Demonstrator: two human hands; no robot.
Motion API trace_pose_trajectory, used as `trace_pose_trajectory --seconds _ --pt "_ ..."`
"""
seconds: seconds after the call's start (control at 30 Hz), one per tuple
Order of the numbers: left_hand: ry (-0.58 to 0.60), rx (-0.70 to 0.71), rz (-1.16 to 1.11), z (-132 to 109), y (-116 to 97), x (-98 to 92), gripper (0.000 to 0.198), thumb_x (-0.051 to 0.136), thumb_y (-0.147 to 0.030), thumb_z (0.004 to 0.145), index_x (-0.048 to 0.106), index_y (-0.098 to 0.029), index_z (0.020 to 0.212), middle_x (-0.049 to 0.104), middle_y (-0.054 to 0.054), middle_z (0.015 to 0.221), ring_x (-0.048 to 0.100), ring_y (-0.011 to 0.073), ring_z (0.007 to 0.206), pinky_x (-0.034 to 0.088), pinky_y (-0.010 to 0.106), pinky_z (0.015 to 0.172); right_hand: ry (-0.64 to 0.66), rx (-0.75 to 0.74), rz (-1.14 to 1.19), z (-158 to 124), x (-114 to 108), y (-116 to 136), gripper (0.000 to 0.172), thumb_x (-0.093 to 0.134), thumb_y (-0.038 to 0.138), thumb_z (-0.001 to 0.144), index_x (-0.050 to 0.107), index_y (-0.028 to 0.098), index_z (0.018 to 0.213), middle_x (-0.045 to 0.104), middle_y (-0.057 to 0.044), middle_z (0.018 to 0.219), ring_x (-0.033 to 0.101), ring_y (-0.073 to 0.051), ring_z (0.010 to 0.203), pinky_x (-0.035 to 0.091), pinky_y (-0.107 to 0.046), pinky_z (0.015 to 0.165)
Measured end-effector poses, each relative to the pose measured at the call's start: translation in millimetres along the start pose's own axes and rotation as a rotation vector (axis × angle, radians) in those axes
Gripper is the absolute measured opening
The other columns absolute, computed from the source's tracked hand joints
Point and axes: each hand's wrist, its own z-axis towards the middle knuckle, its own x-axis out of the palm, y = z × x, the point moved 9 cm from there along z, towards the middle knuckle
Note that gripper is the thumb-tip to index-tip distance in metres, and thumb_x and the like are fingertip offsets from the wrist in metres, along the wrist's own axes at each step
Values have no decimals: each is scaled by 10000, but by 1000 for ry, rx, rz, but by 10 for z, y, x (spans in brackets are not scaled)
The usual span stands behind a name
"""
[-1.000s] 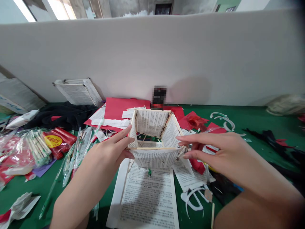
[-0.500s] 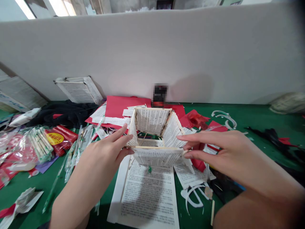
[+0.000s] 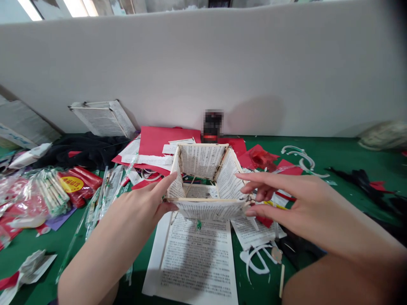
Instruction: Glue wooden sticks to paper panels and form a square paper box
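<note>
You've got the paper-panelled stick frame [image 3: 203, 178] up between both hands, just over a printed sheet [image 3: 193, 262]. Your left hand [image 3: 140, 207] spreads its fingers [image 3: 168, 181] around the near left corner, and your right hand [image 3: 280, 199] grips the near right corner, fingers parted. Light, even pressure suits those thin sticks. On the table [image 3: 343, 156], a bag of wooden sticks [image 3: 52, 197] crowds your left, red card [image 3: 168, 140] lies behind, and white plastic strips [image 3: 299, 156] sit well off to the right.

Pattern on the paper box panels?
Dense lines of small black print on white paper; the back panel shows it best, in the head view.
</note>
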Motion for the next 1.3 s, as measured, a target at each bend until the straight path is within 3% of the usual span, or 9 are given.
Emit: trace_pose_trajectory --seconds 0.13,0.3,0.43,0.6,0.73,0.9,1.13,1.3 --pt "55 40 0 -2 -12 67 222 509 -284 906 621 -248 1095 720 19 776 656 186 569 368 237 456 18 -13 -4 13 18 28 364 677 316 786 664 340 1148 735 33 902 676 -147 715 547 -256 615" --pt "68 88 -26 6 -90 67 208 463 -292 933 659 -221 936 711 47 868 649 157 601 351 228 456 66 -82 29 22 73 100 175 611 294 835 725 290 968 732 -2 932 675 -171 816 547 -277 668" --pt "84 50 -21 16 -88 50 204 480 -312 932 661 -220 948 696 55 921 638 173 592 348 254 447 111 -79 18 22 123 95 215 613 370 840 704 277 1011 715 -28 966 656 -165 763 550 -300 667" --pt "107 70 -85 41 -115 90 217 460 -272 946 668 -215 962 682 55 967 660 192 652 399 274 490 166 -86 10 55 179 114 178 587 376 862 711 282 950 679 -32 1040 645 -174 860 533 -332 782" --pt "26 170 -131 40 -187 64 310 407 -286 969 684 -191 869 688 54 869 647 183 602 414 278 472 173 -107 12 36 212 138 183 569 290 873 752 283 871 674 -29 887 624 -141 725 501 -266 635" --pt "-58 204 -130 -42 -246 -26 400 337 -314 992 686 -181 847 701 70 884 620 152 553 433 263 452 68 -237 -30 -61 116 273 200 584 202 832 776 249 801 661 -29 735 587 -118 577 450 -237 499" --pt "77 116 -158 -37 -284 -55 230 446 -223 953 673 -196 937 697 49 920 666 171 719 536 284 686 35 -311 -51 -73 76 372 215 597 132 802 781 237 763 673 -20 721 597 -106 554 467 -218 476" --pt "144 78 -85 -33 -261 -12 157 516 -187 909 643 -195 1002 696 70 1034 690 201 711 544 317 650 9 -259 -32 -2 135 328 163 678 98 753 776 215 811 682 -13 753 619 -103 591 495 -223 532"
